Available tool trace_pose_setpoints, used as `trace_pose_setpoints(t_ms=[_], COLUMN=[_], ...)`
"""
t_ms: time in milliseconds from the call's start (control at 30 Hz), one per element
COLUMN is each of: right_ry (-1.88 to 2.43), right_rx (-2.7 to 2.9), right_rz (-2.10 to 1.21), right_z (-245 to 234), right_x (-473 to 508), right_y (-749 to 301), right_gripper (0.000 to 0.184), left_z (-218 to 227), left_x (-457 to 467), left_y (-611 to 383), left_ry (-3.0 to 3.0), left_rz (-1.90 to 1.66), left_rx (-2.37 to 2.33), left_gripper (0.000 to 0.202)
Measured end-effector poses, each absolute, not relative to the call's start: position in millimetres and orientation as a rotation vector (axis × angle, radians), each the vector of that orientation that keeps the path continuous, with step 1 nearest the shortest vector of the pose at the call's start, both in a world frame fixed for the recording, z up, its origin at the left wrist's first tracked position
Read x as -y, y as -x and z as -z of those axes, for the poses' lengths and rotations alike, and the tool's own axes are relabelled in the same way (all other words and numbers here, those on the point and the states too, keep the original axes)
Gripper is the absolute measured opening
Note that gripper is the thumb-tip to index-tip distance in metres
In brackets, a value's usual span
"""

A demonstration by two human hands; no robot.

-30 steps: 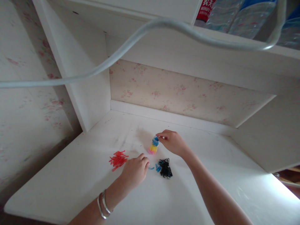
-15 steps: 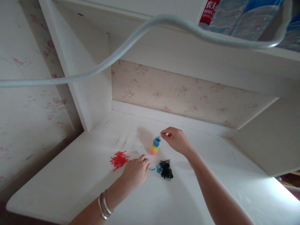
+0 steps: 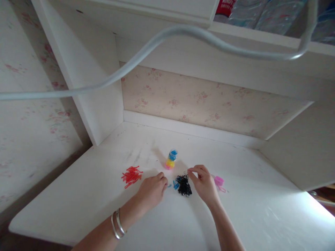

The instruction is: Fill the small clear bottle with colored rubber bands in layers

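My left hand [image 3: 153, 190] rests on the white desk [image 3: 86, 205] with its fingers curled, fingertips beside a few small blue elastic bands [image 3: 175, 185]. My right hand [image 3: 205, 183] hovers just right of a pile of black bands [image 3: 183, 185], thumb and forefinger pinched on something thin that I cannot make out. A small clear jar [image 3: 171, 159] layered with blue, yellow and pink bands stands behind the black pile. A heap of red bands [image 3: 131, 175] lies to the left of my left hand.
A pink lid [image 3: 218, 180] with a pink band lies right of my right hand. White shelf walls enclose the desk at left, back and right. A grey cable [image 3: 162, 36] hangs across the view. Packed water bottles [image 3: 261, 15] sit on the upper shelf.
My right hand has left the top of the jar and come down toward me, beside the black pile. The pink lid has come into view. My left hand has stayed put.
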State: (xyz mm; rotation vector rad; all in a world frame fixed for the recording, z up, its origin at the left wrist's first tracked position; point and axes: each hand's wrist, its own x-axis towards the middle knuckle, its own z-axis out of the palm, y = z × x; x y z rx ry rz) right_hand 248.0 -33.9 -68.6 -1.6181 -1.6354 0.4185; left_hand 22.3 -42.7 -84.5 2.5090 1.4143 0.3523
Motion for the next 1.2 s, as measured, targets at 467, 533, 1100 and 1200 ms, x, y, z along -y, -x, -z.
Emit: trace_pose_setpoints(t_ms=[467, 533, 1100, 1200], right_ry=[1.589, 1.574, 1.802, 1.771], right_rx=[1.981, 2.090, 2.205, 2.172], right_rz=[-0.232, -0.182, 0.006, -0.029], right_z=[79, 76, 75, 74], right_x=[51, 55, 45, 45], right_y=[-237, -227, -209, -209], right_gripper=[0.022, 0.021, 0.022, 0.021], left_z=[29, 15, 0, 1], left_x=[24, 16, -25, -26], left_y=[-17, -18, -38, -35], left_ry=[-2.186, -2.199, -2.340, -2.342], left_rz=[-1.044, -1.097, -0.980, -0.991], left_rx=[-1.256, -1.261, -1.455, -1.444], left_gripper=[0.023, 0.023, 0.022, 0.024])
